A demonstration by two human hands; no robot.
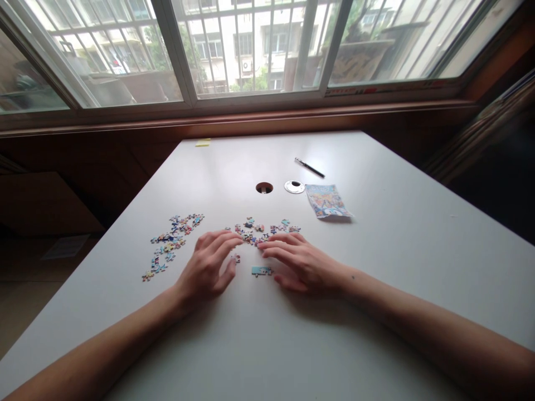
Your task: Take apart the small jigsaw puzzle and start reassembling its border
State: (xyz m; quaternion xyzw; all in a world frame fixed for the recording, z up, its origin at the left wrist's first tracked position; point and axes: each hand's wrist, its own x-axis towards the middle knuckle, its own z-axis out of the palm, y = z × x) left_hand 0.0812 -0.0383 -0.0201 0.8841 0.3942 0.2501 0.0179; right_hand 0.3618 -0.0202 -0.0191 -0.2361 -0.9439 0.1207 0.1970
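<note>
Small jigsaw puzzle pieces [249, 227] lie in a loose heap just beyond both hands. My left hand [213, 262] rests at the heap's left side, fingers spread and curved, thumb apart. My right hand [298, 262] reaches in from the other side, fingertips at the heap's near edge and thumb apart from the fingers. Between the hands lies a short joined strip of light-blue puzzle pieces [261, 271], close to my right thumb. A single puzzle piece [236, 258] sits near my left thumb. Another spread of puzzle pieces [171, 242] lies to the left.
On the white table [267, 345] a printed picture sheet [328, 201] lies beyond my right hand. Farther back are a black pen [310, 167], a round cable-hole cover [294, 186] and an open cable hole [264, 188]. A yellow sticky note [203, 143] is at the far edge, below the barred window.
</note>
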